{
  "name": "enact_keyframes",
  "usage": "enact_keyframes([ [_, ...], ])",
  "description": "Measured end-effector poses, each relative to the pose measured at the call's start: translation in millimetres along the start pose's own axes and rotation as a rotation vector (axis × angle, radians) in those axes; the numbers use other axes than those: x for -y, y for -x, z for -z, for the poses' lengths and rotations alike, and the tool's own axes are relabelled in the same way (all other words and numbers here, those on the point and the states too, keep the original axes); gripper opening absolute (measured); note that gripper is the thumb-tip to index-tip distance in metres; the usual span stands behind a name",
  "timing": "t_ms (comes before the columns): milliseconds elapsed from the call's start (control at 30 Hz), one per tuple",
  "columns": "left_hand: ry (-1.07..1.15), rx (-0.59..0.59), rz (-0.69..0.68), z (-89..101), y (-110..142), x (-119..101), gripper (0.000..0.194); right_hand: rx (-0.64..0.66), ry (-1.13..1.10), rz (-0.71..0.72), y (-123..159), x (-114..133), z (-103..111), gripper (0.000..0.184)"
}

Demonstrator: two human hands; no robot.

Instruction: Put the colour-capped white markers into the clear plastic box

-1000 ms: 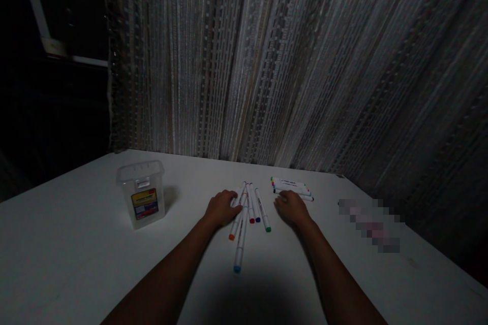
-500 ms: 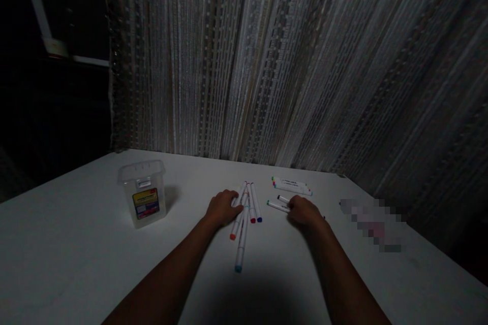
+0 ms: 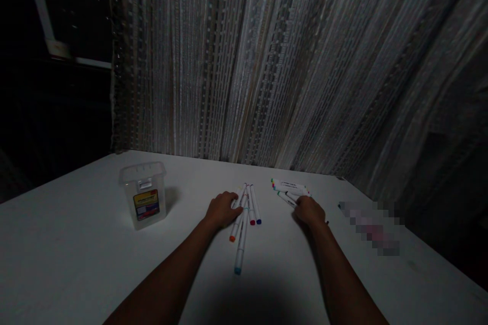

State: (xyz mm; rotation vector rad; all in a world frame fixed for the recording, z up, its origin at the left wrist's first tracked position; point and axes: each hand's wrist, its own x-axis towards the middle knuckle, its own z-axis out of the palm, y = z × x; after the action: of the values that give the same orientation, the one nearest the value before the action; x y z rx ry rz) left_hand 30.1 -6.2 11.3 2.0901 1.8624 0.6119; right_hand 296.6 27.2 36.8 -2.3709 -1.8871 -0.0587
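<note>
Several white markers [image 3: 255,205] with coloured caps lie fanned out on the table. My left hand [image 3: 222,209] rests at their left side, thumb and fingers apart, touching the leftmost ones. An orange-capped marker [image 3: 236,226] and a light-blue-capped marker [image 3: 241,251] reach toward me. My right hand [image 3: 310,210] is closed around two thin white markers [image 3: 287,198], one green-tipped and one dark-tipped; their tips stick out to the left and a dark end shows past the wrist. Just behind these, a row of white markers [image 3: 287,186] lies side by side.
A clear plastic tub [image 3: 150,183] with a yellow and blue label stands on the left of the white table [image 3: 76,244]. On the right lies a blurred-out item [image 3: 371,228]. A striped curtain [image 3: 229,61] hangs along the table's back edge.
My right hand took up a green-capped marker from the fan and a dark-tipped one, moved right, then brought them close to the back row. My left hand has stayed in place.
</note>
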Motion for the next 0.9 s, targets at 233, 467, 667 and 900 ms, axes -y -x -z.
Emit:
enact_keyframes([
  [233, -0.002, 0.007, 0.013, -1.5, -1.0, 0.1, 0.041, -0.035, -0.046, 0.159, -5.5, 2.2, -14.3, 0.036],
  [467, 0.0, 0.002, 0.014, -1.5, -0.4, 0.4, 0.042, -0.191, -0.066, 0.145, -2.3, 7.0, -8.7, 0.034],
  [667, 0.001, -0.006, -0.006, -2.1, 0.4, 1.1, 0.041, -0.08, -0.095, 0.149, 3.2, 12.8, -5.7, 0.028],
  [900, -0.002, -0.015, -0.009, -3.0, -0.6, 1.2, 0.041, -0.117, -0.093, 0.06, -3.4, 4.7, -13.1, 0.033],
])
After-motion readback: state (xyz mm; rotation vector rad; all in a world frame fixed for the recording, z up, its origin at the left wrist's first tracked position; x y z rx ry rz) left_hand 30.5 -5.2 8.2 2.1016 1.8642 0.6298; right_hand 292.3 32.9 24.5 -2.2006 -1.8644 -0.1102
